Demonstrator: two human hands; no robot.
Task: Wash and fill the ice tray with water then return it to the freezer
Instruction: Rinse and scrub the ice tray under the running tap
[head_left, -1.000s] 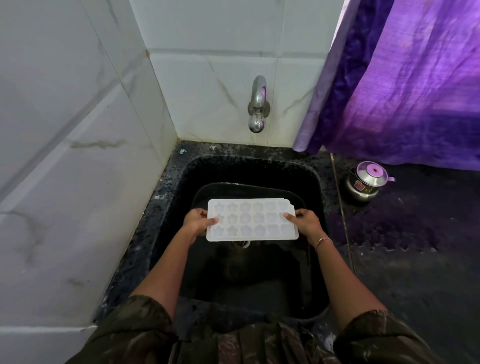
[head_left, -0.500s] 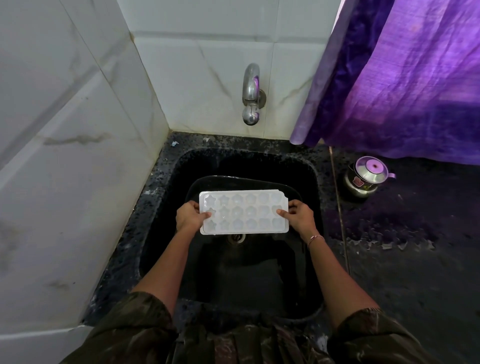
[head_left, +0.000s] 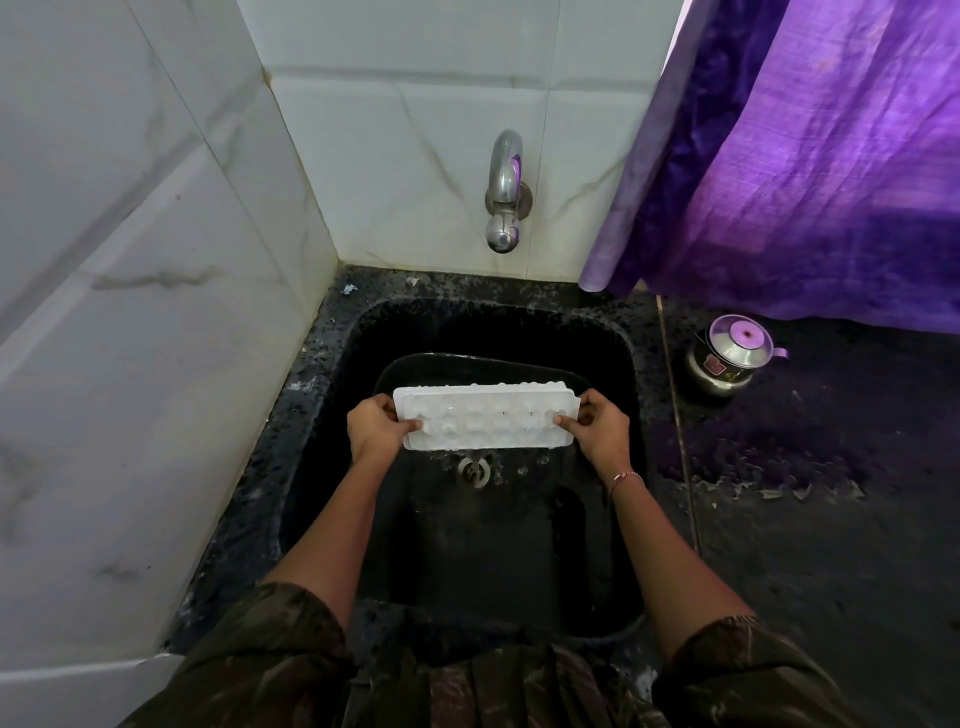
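The tray (head_left: 485, 415) is held in the air over the black sink (head_left: 332, 395), above and slightly behind the drain (head_left: 474, 470), touching neither. It is white and translucent, long side running left to right, and tilted rather than level. The face turned to the camera shows rows of rounded bumps.

The left hand (head_left: 376, 426) grips the tray's left short end. Its thumb lies across the near face and its fingers (head_left: 382, 402) curl round the edge. The right hand (head_left: 597, 428) grips the right short end the same way, thumb on the near face and the other fingers wrapped behind. A thin bracelet (head_left: 623, 478) sits on the right wrist. Both forearms reach in from dark sleeves at the bottom of the view.

A dark rounded shape lies in the sink just behind the tray; what it is cannot be told. A few drops show on the sink floor near the drain.

A steel tap (head_left: 505, 192) comes out of the white tiled wall (head_left: 415, 156) behind the sink, well above the tray. To the right hangs a purple curtain (head_left: 805, 156). Below it, a small steel pot (head_left: 727, 358) with a lid stands on the dark worktop (head_left: 831, 519), well apart from the sink.
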